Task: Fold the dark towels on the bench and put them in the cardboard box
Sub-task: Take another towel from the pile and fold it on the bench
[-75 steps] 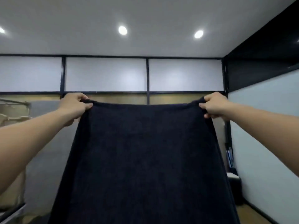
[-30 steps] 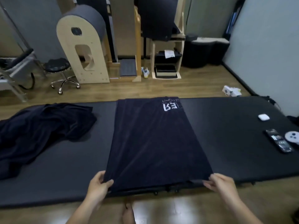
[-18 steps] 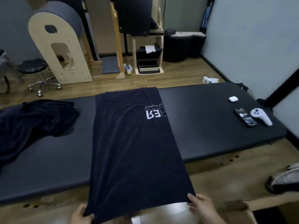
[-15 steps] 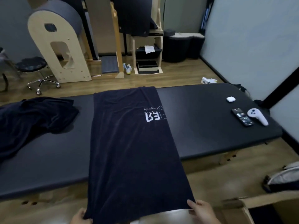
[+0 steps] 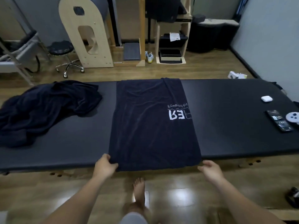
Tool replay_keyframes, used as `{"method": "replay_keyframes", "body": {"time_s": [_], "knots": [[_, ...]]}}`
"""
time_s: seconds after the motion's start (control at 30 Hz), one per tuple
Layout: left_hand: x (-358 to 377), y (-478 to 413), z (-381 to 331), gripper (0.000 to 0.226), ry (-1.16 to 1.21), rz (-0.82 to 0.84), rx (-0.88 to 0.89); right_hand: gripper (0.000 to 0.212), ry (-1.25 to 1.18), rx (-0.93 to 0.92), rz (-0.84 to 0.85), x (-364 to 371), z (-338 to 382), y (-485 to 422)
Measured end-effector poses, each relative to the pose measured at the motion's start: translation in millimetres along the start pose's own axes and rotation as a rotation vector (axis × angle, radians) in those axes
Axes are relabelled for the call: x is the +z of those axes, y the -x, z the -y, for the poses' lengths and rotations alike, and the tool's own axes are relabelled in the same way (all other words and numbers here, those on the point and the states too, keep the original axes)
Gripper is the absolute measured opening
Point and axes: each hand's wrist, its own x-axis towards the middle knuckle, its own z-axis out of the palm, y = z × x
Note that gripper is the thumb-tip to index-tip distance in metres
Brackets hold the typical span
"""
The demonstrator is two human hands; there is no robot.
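- The dark towel [image 5: 153, 125] lies spread flat across the black padded bench [image 5: 226, 113], from the far edge to the near edge, directly ahead of our two hands.
- Its near edge hangs a little over the bench edge, between our hands; white letters are printed on it, ahead of our right hand and upside down for us.
- Our left hand [image 5: 105, 166] is closed on the near left corner of this towel, with the thumb on top of the cloth and the fingers under it.
- Our right hand [image 5: 210, 169] is just beside the near right corner, with the fingers loosely bent and partly open; we cannot tell if the fingertips touch the cloth, and it grips nothing that we can see.
- A heap of unfolded dark towels [image 5: 43, 109] lies on the bench well to the left of our left hand.
- Far to the right of our right hand, on the bench, we see a white earbud case [image 5: 266, 99], a black phone [image 5: 279, 120] and a white controller [image 5: 292, 118] just beside the phone.
- Below and between our hands, a bare foot [image 5: 139, 189] stands on the wooden floor [image 5: 186, 191].
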Motion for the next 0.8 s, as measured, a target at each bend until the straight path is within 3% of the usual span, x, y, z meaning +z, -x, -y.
{"method": "replay_keyframes", "body": {"time_s": [0.1,0.27,0.37,0.53,0.67,0.8], "knots": [[-3,-35,-16,0.05,0.089,0.048,-0.08,0.048,0.036,-0.012,-0.027,5,36,-26],[12,-82,-30,0.099,0.18,0.131,-0.155,0.063,0.093,0.031,-0.036,20,67,-72],[22,-97,-41,0.078,0.181,0.146,-0.117,0.071,0.108,0.081,-0.028,33,67,-94],[18,-96,-46,0.012,0.064,0.193,-0.015,0.037,0.282,0.037,-0.009,48,58,-87],[15,-67,-16,0.004,0.01,0.186,-0.044,0.029,0.353,-0.026,0.106,44,33,-58],[14,-27,20,0.007,-0.106,0.24,-0.107,0.03,0.318,0.172,0.29,40,1,-24]]}}
